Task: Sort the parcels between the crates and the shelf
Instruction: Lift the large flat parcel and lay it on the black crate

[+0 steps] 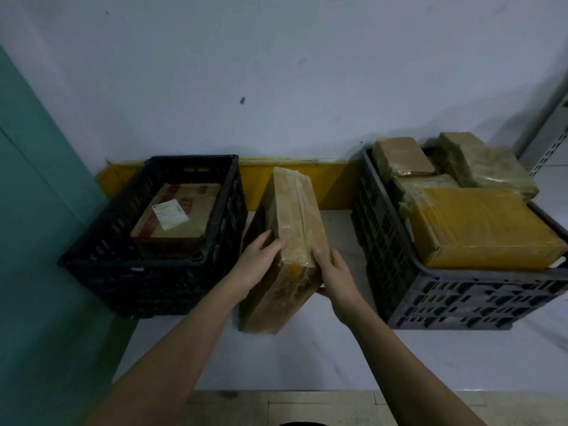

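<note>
A brown taped parcel [289, 229] stands on edge between two crates, tilted toward the left one. My left hand [256, 261] holds its left face with the fingers spread over the tape. My right hand [333, 273] grips its right edge, thumb on top and fingers underneath. The black crate [153, 272] on the left holds one flat brown parcel with a white label [176, 216]. The grey crate [445, 299] on the right is heaped with several brown and yellow parcels [473, 224].
A white wall rises behind the crates, with a yellow strip [332, 182] at its foot. A teal panel [37, 210] stands on the left. Part of a grey metal shelf upright [553, 139] shows at the far right. Pale floor lies between the crates.
</note>
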A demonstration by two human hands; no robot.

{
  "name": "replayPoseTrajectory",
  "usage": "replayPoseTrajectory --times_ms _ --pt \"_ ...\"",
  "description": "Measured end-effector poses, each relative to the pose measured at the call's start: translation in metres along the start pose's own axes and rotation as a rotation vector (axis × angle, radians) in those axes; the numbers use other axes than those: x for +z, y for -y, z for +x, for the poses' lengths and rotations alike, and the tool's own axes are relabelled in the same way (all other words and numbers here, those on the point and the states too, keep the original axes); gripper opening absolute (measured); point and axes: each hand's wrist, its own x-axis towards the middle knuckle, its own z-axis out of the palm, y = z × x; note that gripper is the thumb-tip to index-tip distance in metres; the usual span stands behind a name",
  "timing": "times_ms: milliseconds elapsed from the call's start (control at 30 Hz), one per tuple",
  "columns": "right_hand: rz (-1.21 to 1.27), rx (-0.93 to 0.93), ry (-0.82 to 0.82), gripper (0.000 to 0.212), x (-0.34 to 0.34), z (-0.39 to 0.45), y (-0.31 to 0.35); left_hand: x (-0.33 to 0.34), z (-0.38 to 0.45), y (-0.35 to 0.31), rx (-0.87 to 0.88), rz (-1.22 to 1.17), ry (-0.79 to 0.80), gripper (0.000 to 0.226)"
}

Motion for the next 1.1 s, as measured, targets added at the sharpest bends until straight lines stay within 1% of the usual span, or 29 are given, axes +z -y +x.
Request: replayPoseTrajectory --times_ms 100,200,267,333,400,433,500,533,600,633,667,733,800,867,933,1000,1100 --pt "-0.036 -0.080 -0.079 0.059 0.009 0.002 0.013 -0.002 0.000 -0.003 0.012 -0.087 -0.026 0.052" --pt "-0.122 -0.188 -0.098 0.054 0.013 0.002 0.023 -0.001 -0.002 -0.004 0.013 -0.150 -0.052 0.035" --pt "-0.189 -0.227 -0.103 0.054 0.015 0.002 0.022 0.000 -0.003 -0.004 0.030 -0.142 -0.061 0.034" --pt "-0.267 -0.240 -0.128 0.059 0.017 0.001 0.017 0.002 -0.003 -0.007 0.068 -0.117 -0.061 0.040" --pt "-0.324 -0.270 -0.142 0.072 0.019 0.001 0.014 0.002 0.001 -0.014 0.101 -0.079 -0.068 0.049" --pt "-0.337 -0.285 -0.133 0.077 0.021 0.002 0.013 0.001 0.003 -0.019 0.095 -0.059 -0.072 0.054" --pt "-0.323 -0.279 -0.084 0.079 0.027 0.003 0.011 -0.004 0.012 -0.027 0.068 0.007 -0.080 0.067" --pt "-0.307 -0.270 -0.053 0.077 0.031 0.002 0.009 -0.007 0.016 -0.031 0.050 0.050 -0.094 0.077" --pt "-0.280 -0.278 -0.003 0.072 0.038 -0.002 0.008 -0.012 0.026 -0.036 -0.016 0.165 -0.153 0.112" --pt "-0.265 -0.298 0.016 0.070 0.042 -0.006 0.008 -0.013 0.031 -0.038 -0.063 0.204 -0.176 0.126" --pt "-0.248 -0.321 0.030 0.070 0.045 -0.008 0.009 -0.012 0.034 -0.040 -0.101 0.240 -0.190 0.131" --pt "-0.270 -0.357 0.036 0.074 0.051 -0.011 0.009 -0.008 0.037 -0.041 -0.153 0.321 -0.208 0.128" --pt "-0.310 -0.383 0.028 0.082 0.056 -0.011 0.007 -0.003 0.038 -0.037 -0.183 0.409 -0.233 0.126" --pt "-0.332 -0.399 0.032 0.089 0.058 -0.008 0.004 -0.002 0.038 -0.032 -0.189 0.438 -0.270 0.125" --pt "-0.363 -0.405 0.064 0.091 0.058 -0.004 0.000 -0.004 0.038 -0.028 -0.189 0.423 -0.294 0.121" --pt "-0.372 -0.403 0.128 0.087 0.055 -0.003 -0.005 -0.010 0.036 -0.022 -0.159 0.378 -0.317 0.115" --pt "-0.369 -0.338 0.258 0.072 0.049 -0.007 -0.007 -0.026 0.028 -0.007 -0.077 0.250 -0.344 0.111"
